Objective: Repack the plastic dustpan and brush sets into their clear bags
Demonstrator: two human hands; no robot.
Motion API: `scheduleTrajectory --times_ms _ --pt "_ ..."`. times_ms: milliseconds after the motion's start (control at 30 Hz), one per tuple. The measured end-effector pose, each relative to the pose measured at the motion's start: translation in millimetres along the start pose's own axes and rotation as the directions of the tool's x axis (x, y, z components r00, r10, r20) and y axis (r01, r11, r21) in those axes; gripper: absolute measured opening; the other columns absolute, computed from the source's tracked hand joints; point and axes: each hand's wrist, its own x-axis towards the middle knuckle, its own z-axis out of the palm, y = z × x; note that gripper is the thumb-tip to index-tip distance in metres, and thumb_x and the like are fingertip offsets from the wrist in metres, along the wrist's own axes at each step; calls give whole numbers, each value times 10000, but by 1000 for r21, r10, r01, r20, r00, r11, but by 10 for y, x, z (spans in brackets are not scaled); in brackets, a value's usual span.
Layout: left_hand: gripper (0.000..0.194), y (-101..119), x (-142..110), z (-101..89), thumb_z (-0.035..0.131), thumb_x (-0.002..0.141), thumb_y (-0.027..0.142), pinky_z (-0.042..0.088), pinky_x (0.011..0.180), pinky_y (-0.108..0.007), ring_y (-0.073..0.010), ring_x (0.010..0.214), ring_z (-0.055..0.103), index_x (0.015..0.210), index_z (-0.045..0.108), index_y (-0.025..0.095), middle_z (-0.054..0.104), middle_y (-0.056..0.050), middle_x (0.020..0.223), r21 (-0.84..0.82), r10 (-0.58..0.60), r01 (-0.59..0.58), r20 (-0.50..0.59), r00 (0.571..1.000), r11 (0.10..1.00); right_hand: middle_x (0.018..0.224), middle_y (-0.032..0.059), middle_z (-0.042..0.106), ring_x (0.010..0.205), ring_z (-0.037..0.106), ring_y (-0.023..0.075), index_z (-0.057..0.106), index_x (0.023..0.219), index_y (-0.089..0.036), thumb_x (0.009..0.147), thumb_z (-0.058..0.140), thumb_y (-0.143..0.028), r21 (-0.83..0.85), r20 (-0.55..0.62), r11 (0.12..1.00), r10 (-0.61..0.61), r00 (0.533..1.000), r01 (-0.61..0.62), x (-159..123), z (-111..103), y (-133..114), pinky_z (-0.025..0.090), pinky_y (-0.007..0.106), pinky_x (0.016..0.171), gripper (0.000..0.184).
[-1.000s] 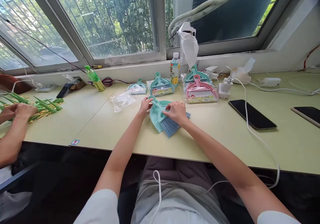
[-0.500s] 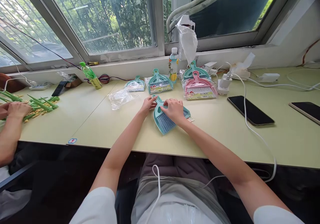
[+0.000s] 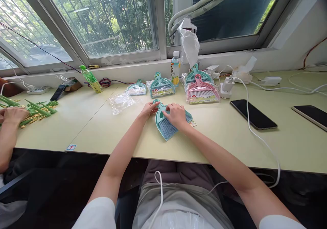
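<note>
A teal dustpan [image 3: 160,120] with a small brush [image 3: 167,128] nested in it lies tilted on the table in front of me, its blue-grey bristles toward the near edge. My left hand [image 3: 148,109] grips the dustpan's handle end, fingers closed around it. Across the middle of the brush rests my right hand [image 3: 176,115], its thumb and fingers bent onto the brush body and covering part of it. A printed card [image 3: 192,123] sticks out beside the right hand. Crumpled clear plastic wrap [image 3: 121,102] lies to the left, beyond my left hand.
Wrapped teal sets [image 3: 161,86] and a pink one [image 3: 203,91] line the back. A drink bottle [image 3: 175,69] stands among them; a green bottle [image 3: 90,79] leans left. Phones [image 3: 252,115] and a white cable [image 3: 249,120] lie right. Another person's hand [image 3: 15,115] touches green stalks [image 3: 41,109].
The whole view has shifted slightly. Both my hands keep nearly the same hold on the dustpan and brush.
</note>
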Motion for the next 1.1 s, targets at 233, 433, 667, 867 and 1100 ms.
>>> scheduleTrajectory --times_ms 233,433,667,867,1100 --pt "492 16 -35 12 885 542 432 503 691 -243 -147 765 648 908 726 144 751 -95 929 -5 0 1 48 999 1000 1019 90 692 995 582 258 615 927 -201 960 531 -377 -5 28 1000 -27 999 27 -14 3 -19 319 366 814 198" --pt "476 37 -41 -18 859 580 409 498 708 -254 -158 789 657 933 724 119 754 -127 987 15 73 -74 51 996 997 1032 74 686 1024 585 243 611 940 -201 978 527 -380 30 55 999 -17 998 15 -2 -24 -28 320 349 816 202" --pt "492 56 -44 5 882 531 441 498 696 -256 -149 747 657 861 712 118 752 -112 921 13 114 -115 29 993 993 1028 81 669 1000 567 250 612 952 -201 964 572 -362 -29 20 998 -58 998 58 1 -65 -24 333 353 795 167" --pt "473 20 -32 39 881 530 427 500 687 -246 -145 751 657 847 722 114 755 -122 935 -11 95 -95 41 995 995 1008 82 657 984 564 246 610 943 -202 958 579 -345 18 24 998 -64 998 63 19 -24 33 364 344 794 147" --pt "461 46 -44 -19 872 546 387 513 645 -235 -146 721 672 895 722 125 760 -103 907 -17 102 -101 53 993 995 976 68 632 980 568 233 601 903 -197 940 609 -336 110 46 986 -131 990 126 68 10 76 407 319 830 144"
